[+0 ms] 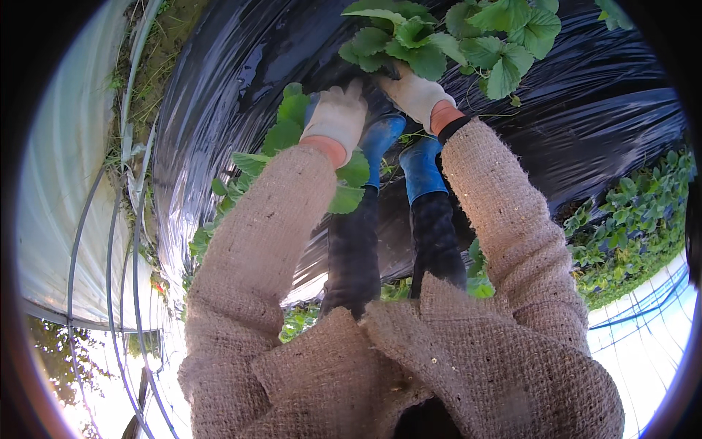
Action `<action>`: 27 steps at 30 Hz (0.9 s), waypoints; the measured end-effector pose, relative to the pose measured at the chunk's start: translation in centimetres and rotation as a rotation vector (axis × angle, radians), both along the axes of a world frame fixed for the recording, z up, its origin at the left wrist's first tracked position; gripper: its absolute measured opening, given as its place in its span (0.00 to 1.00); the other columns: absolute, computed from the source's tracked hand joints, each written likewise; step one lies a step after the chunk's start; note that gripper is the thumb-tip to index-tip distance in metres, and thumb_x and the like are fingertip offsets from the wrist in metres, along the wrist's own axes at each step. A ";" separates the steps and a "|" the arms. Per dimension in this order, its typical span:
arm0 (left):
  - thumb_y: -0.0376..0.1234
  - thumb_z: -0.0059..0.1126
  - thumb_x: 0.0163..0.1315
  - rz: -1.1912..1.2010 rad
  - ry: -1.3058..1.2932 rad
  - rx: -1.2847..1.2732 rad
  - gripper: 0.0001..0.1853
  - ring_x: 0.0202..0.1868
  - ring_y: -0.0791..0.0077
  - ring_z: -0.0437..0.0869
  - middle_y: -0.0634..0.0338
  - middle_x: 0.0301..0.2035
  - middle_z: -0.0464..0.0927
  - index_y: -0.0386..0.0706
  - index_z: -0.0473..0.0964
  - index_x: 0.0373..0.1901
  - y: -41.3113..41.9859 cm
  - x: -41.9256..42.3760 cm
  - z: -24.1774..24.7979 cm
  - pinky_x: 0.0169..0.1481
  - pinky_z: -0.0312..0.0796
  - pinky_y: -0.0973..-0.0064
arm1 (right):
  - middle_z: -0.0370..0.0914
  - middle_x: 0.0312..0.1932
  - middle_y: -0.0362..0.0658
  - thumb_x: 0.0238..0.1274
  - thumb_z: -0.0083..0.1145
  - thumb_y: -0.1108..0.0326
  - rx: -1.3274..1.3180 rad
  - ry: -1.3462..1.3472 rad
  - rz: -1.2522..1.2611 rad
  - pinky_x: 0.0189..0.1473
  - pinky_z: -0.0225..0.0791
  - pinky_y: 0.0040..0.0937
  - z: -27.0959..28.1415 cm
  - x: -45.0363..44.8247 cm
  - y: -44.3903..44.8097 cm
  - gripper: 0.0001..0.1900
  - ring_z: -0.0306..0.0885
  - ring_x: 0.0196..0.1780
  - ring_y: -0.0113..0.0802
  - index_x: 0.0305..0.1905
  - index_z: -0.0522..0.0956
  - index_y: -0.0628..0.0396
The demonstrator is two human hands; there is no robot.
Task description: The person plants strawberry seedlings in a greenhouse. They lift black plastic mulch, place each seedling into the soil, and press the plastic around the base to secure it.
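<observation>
My left hand [337,118], in a pale work glove, is low over the black plastic mulch film [290,41]. Its fingers point away from me, and whatever lies under them is hidden. Beside it, my right hand [419,99], gloved alike, reaches to the base of a strawberry plant [411,41], its fingertips partly covered by leaves. Whether either hand grips something does not show. Another leafy plant [282,129] grows left of and beneath my left forearm. Below the hands are my blue boots, a left one [381,140] and a right one [423,170].
More strawberry foliage [504,44] spreads at the upper right. A planted row [630,219] runs along the right. At left, metal hoops [112,247] stand by a translucent plastic sheet wall [71,192], with a grassy soil strip [164,60] alongside.
</observation>
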State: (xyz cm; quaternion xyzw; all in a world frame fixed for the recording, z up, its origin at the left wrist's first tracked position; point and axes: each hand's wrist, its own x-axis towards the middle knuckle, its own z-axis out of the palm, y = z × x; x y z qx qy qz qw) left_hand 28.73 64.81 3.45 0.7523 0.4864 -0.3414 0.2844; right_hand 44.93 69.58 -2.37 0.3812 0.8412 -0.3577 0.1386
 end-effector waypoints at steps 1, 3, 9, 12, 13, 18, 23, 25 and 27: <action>0.32 0.54 0.59 0.005 -0.006 0.014 0.15 0.51 0.63 0.78 0.57 0.64 0.66 0.45 0.77 0.48 -0.1 -0.1 0.0 0.52 0.74 0.64 | 0.70 0.61 0.51 0.61 0.54 0.62 0.073 -0.048 0.130 0.58 0.68 0.41 -0.2 0.0 -0.5 0.20 0.71 0.60 0.52 0.58 0.77 0.50; 0.32 0.54 0.58 -0.005 -0.009 0.034 0.15 0.51 0.63 0.78 0.57 0.64 0.66 0.45 0.77 0.48 -0.3 -0.2 -0.1 0.52 0.74 0.63 | 0.73 0.57 0.49 0.58 0.55 0.65 -0.166 -0.013 -0.301 0.58 0.68 0.42 -0.6 -0.8 -0.9 0.18 0.72 0.60 0.51 0.54 0.79 0.48; 0.32 0.56 0.57 0.027 -0.015 0.059 0.14 0.51 0.62 0.78 0.58 0.59 0.68 0.45 0.78 0.46 -0.6 -0.3 0.0 0.51 0.74 0.63 | 0.77 0.51 0.59 0.60 0.58 0.54 -0.183 -0.011 -0.445 0.54 0.70 0.46 0.6 -1.7 1.4 0.20 0.75 0.54 0.56 0.52 0.77 0.56; 0.32 0.60 0.54 0.126 -0.059 0.125 0.13 0.50 0.62 0.78 0.60 0.52 0.71 0.45 0.80 0.42 -0.6 -0.5 0.2 0.51 0.74 0.64 | 0.81 0.45 0.57 0.60 0.57 0.56 -0.117 -0.056 -0.390 0.51 0.73 0.47 2.3 -1.5 2.6 0.19 0.79 0.49 0.56 0.50 0.78 0.57; 0.32 0.60 0.54 0.150 -0.066 0.137 0.13 0.50 0.62 0.78 0.60 0.52 0.71 0.45 0.80 0.43 -0.6 -0.6 0.2 0.51 0.74 0.64 | 0.81 0.45 0.55 0.60 0.57 0.56 -0.095 -0.086 -0.328 0.51 0.73 0.46 2.8 -1.5 2.9 0.18 0.79 0.50 0.54 0.49 0.79 0.57; 0.38 0.64 0.56 0.199 -0.002 0.050 0.21 0.54 0.60 0.77 0.60 0.65 0.65 0.45 0.74 0.53 -0.4 -0.7 -0.5 0.54 0.74 0.62 | 0.81 0.45 0.54 0.60 0.56 0.60 -0.044 -0.159 -0.151 0.49 0.75 0.43 3.7 -3.0 4.4 0.15 0.80 0.49 0.53 0.47 0.81 0.56; 0.31 0.58 0.56 0.260 -0.095 0.184 0.13 0.51 0.60 0.77 0.59 0.53 0.71 0.44 0.79 0.44 -1.4 -0.5 -0.2 0.54 0.73 0.62 | 0.80 0.35 0.48 0.63 0.54 0.67 -0.273 0.009 -0.142 0.43 0.74 0.35 4.5 0.4 4.7 0.10 0.80 0.39 0.43 0.45 0.79 0.57; 0.32 0.58 0.56 0.253 -0.092 0.172 0.13 0.51 0.60 0.77 0.59 0.51 0.71 0.44 0.79 0.44 -1.4 -0.4 0.2 0.54 0.72 0.62 | 0.77 0.28 0.40 0.60 0.58 0.73 -0.645 0.323 -0.558 0.31 0.68 0.25 5.6 2.8 3.2 0.08 0.74 0.29 0.28 0.43 0.79 0.61; 0.36 0.60 0.56 0.216 -0.055 0.096 0.16 0.52 0.60 0.76 0.58 0.53 0.70 0.44 0.78 0.47 -1.2 -0.4 0.8 0.54 0.71 0.62 | 0.77 0.27 0.39 0.58 0.61 0.75 -1.148 0.295 -0.962 0.26 0.64 0.21 7.0 6.0 1.7 0.08 0.71 0.26 0.22 0.43 0.79 0.64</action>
